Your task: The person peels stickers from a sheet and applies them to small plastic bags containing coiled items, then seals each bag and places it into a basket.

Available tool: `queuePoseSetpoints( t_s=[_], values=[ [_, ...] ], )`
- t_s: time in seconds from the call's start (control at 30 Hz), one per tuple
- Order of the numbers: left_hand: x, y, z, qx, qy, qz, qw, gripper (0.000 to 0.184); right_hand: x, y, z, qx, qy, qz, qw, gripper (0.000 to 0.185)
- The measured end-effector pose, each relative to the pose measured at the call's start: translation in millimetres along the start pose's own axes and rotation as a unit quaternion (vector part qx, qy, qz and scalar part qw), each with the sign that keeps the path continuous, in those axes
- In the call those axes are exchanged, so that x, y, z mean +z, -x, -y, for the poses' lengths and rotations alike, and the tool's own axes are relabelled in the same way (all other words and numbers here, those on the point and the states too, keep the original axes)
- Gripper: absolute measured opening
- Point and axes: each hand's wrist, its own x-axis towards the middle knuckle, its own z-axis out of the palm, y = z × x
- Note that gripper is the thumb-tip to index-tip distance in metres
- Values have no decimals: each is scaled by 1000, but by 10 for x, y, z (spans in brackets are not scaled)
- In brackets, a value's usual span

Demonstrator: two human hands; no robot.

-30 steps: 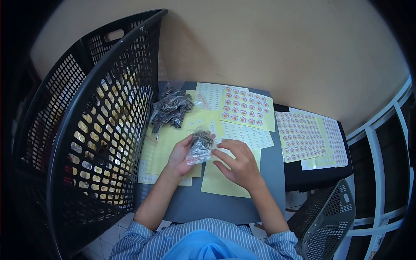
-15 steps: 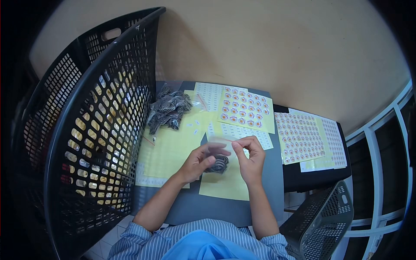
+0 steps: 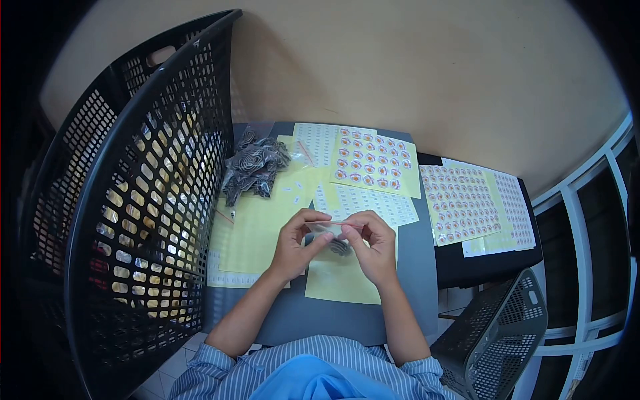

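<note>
- Nearest, at the bottom: a striped shirt [image 3: 333, 348] and a light blue cloth [image 3: 300, 375], worn by the person.
- A grey table [image 3: 287, 317] in front of the person.
- The left hand [image 3: 293, 247] pinches one side of a small clear bag [image 3: 322, 229] between thumb and fingers.
- The right hand [image 3: 375, 247] pinches the bag's other side, near its top edge; a dark coil [image 3: 340, 249] shows just below.
- The bag is held above a yellow sheet [image 3: 343, 287].
- To the left, a tall black basket [image 3: 160, 70]; to the right, a smaller grey basket [image 3: 460, 340].
- Farther back, a pile of bagged dark coils [image 3: 257, 163] beside sticker sheets [image 3: 371, 160].
- Behind everything, a beige wall [image 3: 413, 73].
</note>
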Motion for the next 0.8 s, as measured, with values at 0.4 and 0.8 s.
queuePoseSetpoints(
  t_s=[0.4, 0.8],
  values=[
    [-32, -4, -105, -5, -68, -29, 997, 5, 100, 33, 71, -61, 111, -17, 992, 4],
    [-57, 3, -157, 51, -79, 2, 996, 2, 73, 44, 83, -105, 104, 27, 989, 7]
  ],
)
